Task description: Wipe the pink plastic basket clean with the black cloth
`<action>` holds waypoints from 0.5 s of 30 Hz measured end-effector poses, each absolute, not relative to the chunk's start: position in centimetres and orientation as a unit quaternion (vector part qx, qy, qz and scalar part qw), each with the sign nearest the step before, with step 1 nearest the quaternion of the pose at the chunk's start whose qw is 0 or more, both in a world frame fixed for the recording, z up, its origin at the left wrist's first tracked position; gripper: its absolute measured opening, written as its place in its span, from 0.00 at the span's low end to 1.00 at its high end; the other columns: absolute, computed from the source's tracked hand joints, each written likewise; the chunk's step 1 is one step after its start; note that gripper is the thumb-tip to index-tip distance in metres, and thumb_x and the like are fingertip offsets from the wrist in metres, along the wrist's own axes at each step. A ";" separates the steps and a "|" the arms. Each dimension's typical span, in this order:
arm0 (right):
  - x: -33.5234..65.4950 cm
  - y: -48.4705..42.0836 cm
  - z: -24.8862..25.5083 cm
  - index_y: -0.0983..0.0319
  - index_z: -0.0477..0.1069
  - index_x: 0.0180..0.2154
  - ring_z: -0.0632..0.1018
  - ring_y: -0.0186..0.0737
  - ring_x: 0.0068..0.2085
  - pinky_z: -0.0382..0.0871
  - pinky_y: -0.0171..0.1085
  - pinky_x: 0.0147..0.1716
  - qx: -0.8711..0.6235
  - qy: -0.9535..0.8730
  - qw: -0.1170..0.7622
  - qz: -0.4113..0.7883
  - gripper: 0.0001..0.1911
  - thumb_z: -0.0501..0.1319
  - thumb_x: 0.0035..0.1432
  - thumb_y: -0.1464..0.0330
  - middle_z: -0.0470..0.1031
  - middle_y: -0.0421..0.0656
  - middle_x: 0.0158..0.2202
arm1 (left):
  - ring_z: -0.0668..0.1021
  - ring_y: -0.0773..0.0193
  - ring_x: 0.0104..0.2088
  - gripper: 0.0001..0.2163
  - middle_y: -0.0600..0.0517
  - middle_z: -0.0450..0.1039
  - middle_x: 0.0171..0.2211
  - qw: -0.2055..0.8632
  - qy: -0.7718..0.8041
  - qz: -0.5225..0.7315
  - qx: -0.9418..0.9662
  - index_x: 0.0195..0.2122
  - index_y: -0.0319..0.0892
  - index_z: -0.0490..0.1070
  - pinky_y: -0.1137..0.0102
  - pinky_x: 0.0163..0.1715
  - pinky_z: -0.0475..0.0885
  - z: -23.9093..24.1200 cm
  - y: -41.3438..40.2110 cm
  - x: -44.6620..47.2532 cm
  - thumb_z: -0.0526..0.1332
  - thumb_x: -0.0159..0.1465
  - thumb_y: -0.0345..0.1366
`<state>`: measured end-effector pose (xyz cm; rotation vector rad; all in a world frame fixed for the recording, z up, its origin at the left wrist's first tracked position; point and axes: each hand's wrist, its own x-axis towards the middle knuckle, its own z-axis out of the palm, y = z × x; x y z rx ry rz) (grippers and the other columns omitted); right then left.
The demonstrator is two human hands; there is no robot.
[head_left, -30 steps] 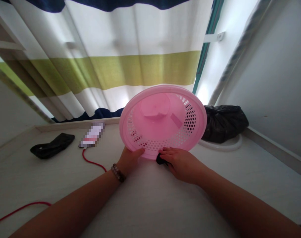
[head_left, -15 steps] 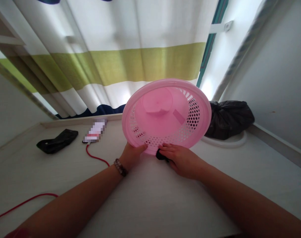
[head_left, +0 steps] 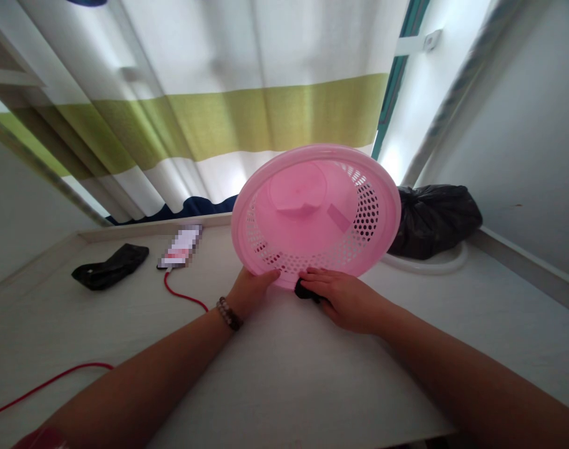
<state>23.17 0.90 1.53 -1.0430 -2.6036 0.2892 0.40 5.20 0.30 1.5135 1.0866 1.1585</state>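
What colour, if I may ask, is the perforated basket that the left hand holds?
The basket is pink, shown best in the head view.

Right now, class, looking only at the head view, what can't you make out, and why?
In the head view:
Most fingers of the left hand: behind the pink basket.
Full shape of the black item: covered by the right hand.
Screen of the phone: blurred into blocks.
Course of the red cable: interrupted by the left forearm.
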 end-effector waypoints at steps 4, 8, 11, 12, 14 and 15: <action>23.2 0.8 1.5 0.64 0.61 0.59 0.64 0.44 0.60 0.55 0.44 0.61 -0.370 -0.909 0.161 0.104 0.33 0.55 0.48 0.75 0.63 0.47 0.60 | 0.71 0.54 0.54 0.22 0.44 0.73 0.49 0.461 0.437 0.469 0.614 0.51 0.37 0.69 0.56 0.61 0.58 0.4 5.2 0.5 0.65 0.54 0.36; 23.2 0.8 1.4 0.63 0.63 0.57 0.65 0.44 0.59 0.56 0.44 0.60 -0.375 -0.904 0.176 0.106 0.32 0.55 0.47 0.75 0.65 0.47 0.59 | 0.72 0.54 0.53 0.22 0.43 0.73 0.50 0.480 0.415 0.476 0.608 0.51 0.36 0.69 0.56 0.60 0.59 0.3 5.2 0.6 0.65 0.54 0.35; 23.1 0.7 1.4 0.62 0.64 0.57 0.66 0.44 0.59 0.58 0.45 0.59 -0.380 -0.901 0.184 0.104 0.31 0.55 0.48 0.75 0.65 0.47 0.58 | 0.72 0.55 0.53 0.23 0.43 0.71 0.52 0.494 0.404 0.480 0.602 0.51 0.36 0.68 0.57 0.60 0.59 0.1 5.3 0.5 0.64 0.54 0.34; 23.1 0.7 1.4 0.62 0.64 0.57 0.66 0.44 0.59 0.58 0.45 0.59 -0.380 -0.900 0.185 0.103 0.31 0.55 0.48 0.75 0.65 0.47 0.58 | 0.72 0.55 0.53 0.23 0.43 0.70 0.52 0.496 0.402 0.481 0.601 0.52 0.36 0.68 0.57 0.60 0.59 0.0 5.3 0.5 0.64 0.54 0.34; 23.1 0.7 1.4 0.62 0.64 0.57 0.66 0.45 0.58 0.58 0.45 0.59 -0.379 -0.901 0.187 0.102 0.30 0.55 0.49 0.75 0.66 0.47 0.58 | 0.72 0.55 0.53 0.23 0.43 0.69 0.53 0.498 0.402 0.480 0.599 0.52 0.36 0.67 0.57 0.60 0.60 -0.1 5.3 0.4 0.65 0.54 0.35; 23.0 0.7 1.4 0.62 0.64 0.57 0.66 0.45 0.58 0.58 0.45 0.59 -0.378 -0.901 0.188 0.102 0.30 0.55 0.49 0.75 0.66 0.48 0.58 | 0.72 0.54 0.53 0.24 0.43 0.69 0.53 0.498 0.404 0.479 0.599 0.52 0.36 0.67 0.57 0.60 0.60 -0.2 5.4 0.4 0.65 0.54 0.35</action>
